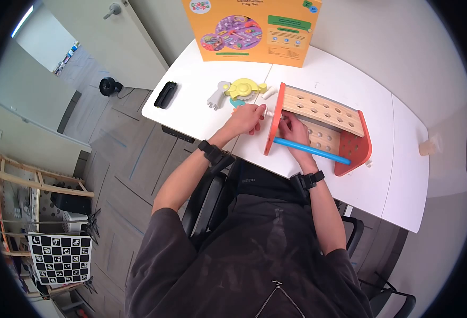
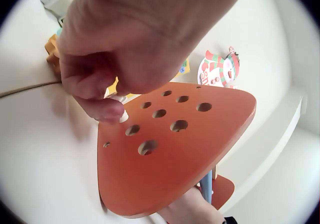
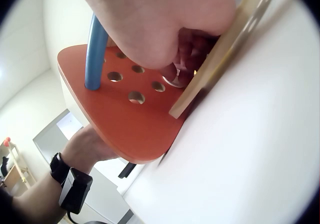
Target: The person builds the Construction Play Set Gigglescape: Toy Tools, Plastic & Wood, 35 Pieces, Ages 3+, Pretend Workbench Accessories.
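Observation:
My left hand (image 1: 245, 121) is just outside the toolbox's orange side panel (image 2: 175, 149). Its thumb and fingers pinch a cream-coloured screw (image 2: 124, 116), whose end meets the panel near a row of holes. My right hand (image 1: 295, 131) reaches inside the wooden toolbox (image 1: 323, 108), beneath its upper slatted board. In the right wrist view, its curled fingertips hold a whitish rounded piece (image 3: 173, 82) against the panel's inner face. Most of that piece is hidden by the fingers, and I cannot tell its kind. A blue rod (image 1: 313, 150) runs along the toolbox's near side.
Beyond my left hand lie a yellow toy saw (image 1: 244, 88), a grey claw-like piece (image 1: 218, 95) and a loose cream piece (image 1: 269, 93). A black tray (image 1: 165, 95) sits at the table's left. An orange carton (image 1: 254, 32) stands behind; a cup (image 1: 430, 146) is far right.

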The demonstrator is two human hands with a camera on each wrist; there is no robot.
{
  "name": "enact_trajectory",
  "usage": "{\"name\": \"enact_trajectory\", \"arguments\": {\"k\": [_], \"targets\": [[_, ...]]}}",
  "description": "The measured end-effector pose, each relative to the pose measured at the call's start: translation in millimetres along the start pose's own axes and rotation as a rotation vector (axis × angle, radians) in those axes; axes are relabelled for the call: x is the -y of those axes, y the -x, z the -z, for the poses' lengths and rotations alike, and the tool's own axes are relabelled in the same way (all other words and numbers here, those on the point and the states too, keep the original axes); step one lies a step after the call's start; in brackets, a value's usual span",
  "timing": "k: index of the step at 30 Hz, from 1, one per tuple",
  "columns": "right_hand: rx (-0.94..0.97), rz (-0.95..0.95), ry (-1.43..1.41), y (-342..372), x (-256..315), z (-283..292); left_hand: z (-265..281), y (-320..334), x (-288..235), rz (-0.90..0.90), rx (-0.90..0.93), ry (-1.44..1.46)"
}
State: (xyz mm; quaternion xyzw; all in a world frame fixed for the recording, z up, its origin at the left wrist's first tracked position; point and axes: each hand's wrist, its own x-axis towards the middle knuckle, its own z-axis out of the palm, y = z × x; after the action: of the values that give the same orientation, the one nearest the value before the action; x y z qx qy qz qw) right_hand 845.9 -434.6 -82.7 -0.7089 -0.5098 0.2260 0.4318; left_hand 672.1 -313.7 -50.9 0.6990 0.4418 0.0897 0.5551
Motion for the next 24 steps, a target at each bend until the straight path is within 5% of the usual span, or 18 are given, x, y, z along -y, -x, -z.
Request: {"name": "enact_trajectory", "arguments": {"k": [7, 13, 19, 24], "targets": [[0.005, 0.008, 0.012, -2, -2, 1, 7, 19, 2, -0.099, 0.068, 0.186], [0.017, -0.02, 0.027, -2, 0, 5, 8, 3, -3, 0.048, 0.119, 0.109], [0.011, -0.007, 0.011, -3, -4, 6, 10, 8, 0, -0.094, 0.17, 0.181], [0.017, -0.011, 0.016, -3, -1, 7, 10, 6, -13, 0.042, 0.095, 0.137]]}}
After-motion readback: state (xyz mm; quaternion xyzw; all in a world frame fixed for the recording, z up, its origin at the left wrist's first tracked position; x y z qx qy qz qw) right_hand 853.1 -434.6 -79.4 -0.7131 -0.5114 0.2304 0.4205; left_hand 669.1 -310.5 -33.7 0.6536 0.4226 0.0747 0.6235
